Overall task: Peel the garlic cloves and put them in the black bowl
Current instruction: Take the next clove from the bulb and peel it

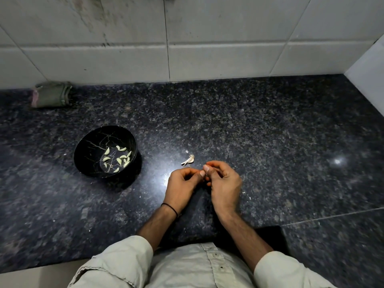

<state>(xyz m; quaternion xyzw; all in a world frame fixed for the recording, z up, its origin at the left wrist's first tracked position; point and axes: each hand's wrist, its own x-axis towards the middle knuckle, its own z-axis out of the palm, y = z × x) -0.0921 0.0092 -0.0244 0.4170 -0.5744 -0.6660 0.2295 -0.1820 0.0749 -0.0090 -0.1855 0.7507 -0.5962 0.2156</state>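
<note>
Roughly a dozen peeled cloves lie in the bowl left of counter centre, a garlic remnant waits mid-counter, and your left hand and right hand together pinch a mostly hidden clove, probably half-peeled.

A home kitchen: speckled dark granite counter against white wall tiles.

A dark speckled counter runs back to a wall of pale tiles, stained at the upper left. A folded greenish cloth with a pink edge lies at the back left, at the wall's foot. A thin seam crosses the counter on the right.
</note>
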